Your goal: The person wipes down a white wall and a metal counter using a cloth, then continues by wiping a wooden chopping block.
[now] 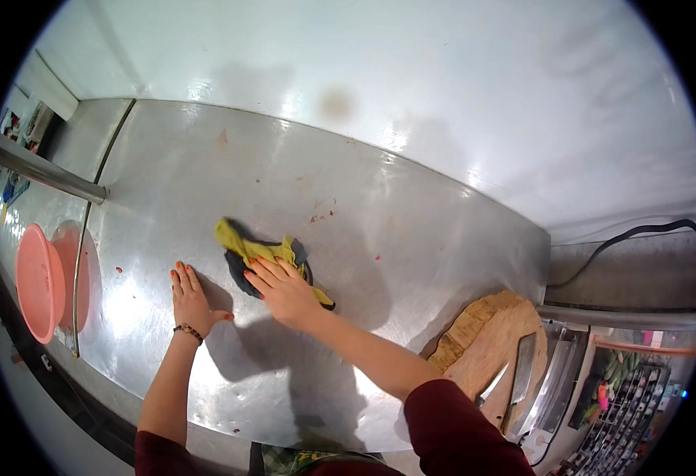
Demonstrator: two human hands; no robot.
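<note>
My right hand [284,293] presses a crumpled yellow and dark grey cloth [242,241] onto a stainless steel table [205,160]. Part of the cloth is hidden under the palm and fingers. To its left, my left hand [192,300] lies on the bare metal with the thumb spread out, holding nothing. A beaded bracelet [188,333] circles that wrist. Small reddish scraps [322,216] and smears are scattered on the steel beyond the cloth, and a red bit [119,270] lies left of my left hand.
A round wooden chopping board [491,339] at the right carries a cleaver [523,369] and a smaller knife [492,385]. At the left stand a pink plastic basin [41,284] and a metal pole [50,172]. A white wall [384,65] borders the far side; a black cable [616,235] hangs right.
</note>
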